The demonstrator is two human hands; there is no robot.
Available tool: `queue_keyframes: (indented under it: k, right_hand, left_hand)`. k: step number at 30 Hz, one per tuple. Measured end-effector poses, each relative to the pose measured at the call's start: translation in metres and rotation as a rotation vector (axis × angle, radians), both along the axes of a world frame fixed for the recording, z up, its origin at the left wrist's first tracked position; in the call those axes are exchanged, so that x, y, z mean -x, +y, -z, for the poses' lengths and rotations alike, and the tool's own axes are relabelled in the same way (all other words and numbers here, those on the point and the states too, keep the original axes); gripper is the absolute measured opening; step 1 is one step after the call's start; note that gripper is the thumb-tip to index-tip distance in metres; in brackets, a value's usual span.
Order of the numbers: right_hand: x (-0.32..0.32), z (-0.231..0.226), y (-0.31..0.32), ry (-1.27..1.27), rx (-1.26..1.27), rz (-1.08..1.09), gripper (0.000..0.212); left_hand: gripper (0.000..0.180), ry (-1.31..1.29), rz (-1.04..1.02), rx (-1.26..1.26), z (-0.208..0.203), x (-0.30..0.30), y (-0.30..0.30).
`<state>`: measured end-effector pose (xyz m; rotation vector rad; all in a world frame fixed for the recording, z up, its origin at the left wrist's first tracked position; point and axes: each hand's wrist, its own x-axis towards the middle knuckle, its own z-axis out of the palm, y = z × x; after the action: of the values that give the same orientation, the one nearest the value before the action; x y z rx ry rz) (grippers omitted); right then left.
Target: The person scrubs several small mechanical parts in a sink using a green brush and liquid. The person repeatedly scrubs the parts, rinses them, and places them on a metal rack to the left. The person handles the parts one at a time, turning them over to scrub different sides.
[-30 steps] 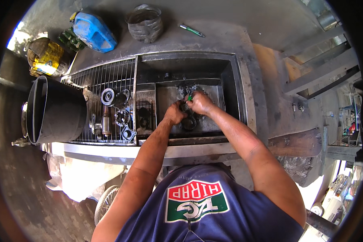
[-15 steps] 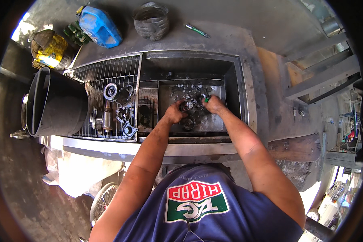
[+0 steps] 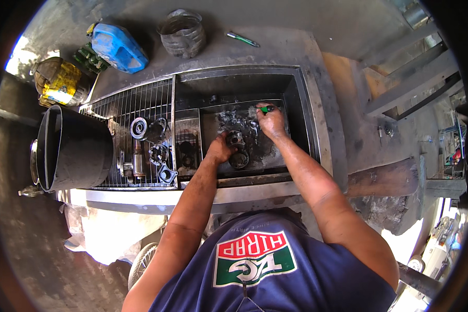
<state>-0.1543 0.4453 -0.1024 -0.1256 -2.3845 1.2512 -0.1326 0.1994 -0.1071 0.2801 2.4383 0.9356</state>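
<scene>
My right hand [image 3: 271,124] is closed round a green-handled brush [image 3: 267,109] over the right part of a dark metal wash tray [image 3: 276,156]. My left hand [image 3: 221,149] is closed at the edge of a round, notched metal machine part [image 3: 235,138], holding it low in the tray; the fingertips are partly hidden. Just nearer to me lies a metal ring [image 3: 239,158], close to the left fingers. Wet liquid with bright glints covers the tray bottom around the part.
Left of the tray, a wire rack [image 3: 96,110] carries a bearing-like ring [image 3: 139,128], a metal shaft [image 3: 139,160] and a bracket [image 3: 167,174]. A black bucket [image 3: 80,148] lies there. Behind stand a blue jug [image 3: 118,48], a cut plastic container [image 3: 183,36] and a green pen-like tool [image 3: 243,39].
My right hand has moved up and away from the part with the brush. My left hand stays at the part, which now shows more openly. The whole view has shifted slightly.
</scene>
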Motion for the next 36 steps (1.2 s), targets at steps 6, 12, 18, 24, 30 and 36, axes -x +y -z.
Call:
queue_keyframes:
  k: [6,12,18,24,30,36]
  right_hand:
    - [-0.013,0.044,0.009,-0.725,-0.171,-0.043,0.037]
    - [-0.002,0.036,0.005,-0.795,-0.162,0.037,0.027]
    - [-0.007,0.0,-0.014,-0.632,0.114,-0.231,0.034]
    - [-0.019,-0.014,-0.031,-0.431,-0.186,-0.119,0.028]
    - [-0.017,-0.022,-0.026,-0.589,0.027,-0.319,0.022]
    - [-0.022,-0.024,-0.024,-0.301,-0.123,-0.515,0.023]
  left_hand:
    - [0.101,0.002,-0.097,0.388,-0.054,-0.005,0.051]
    - [0.099,-0.23,-0.286,-0.175,-0.009,0.01,0.034]
    - [0.1,-0.469,-0.467,-0.543,0.057,0.02,0.007]
    - [0.099,-0.675,-0.279,-0.448,0.053,0.009,-0.011]
    - [0.099,-0.492,-0.216,-0.24,0.03,0.003,-0.004]
    - [0.096,-0.534,-0.248,-0.11,0.015,0.005,0.0]
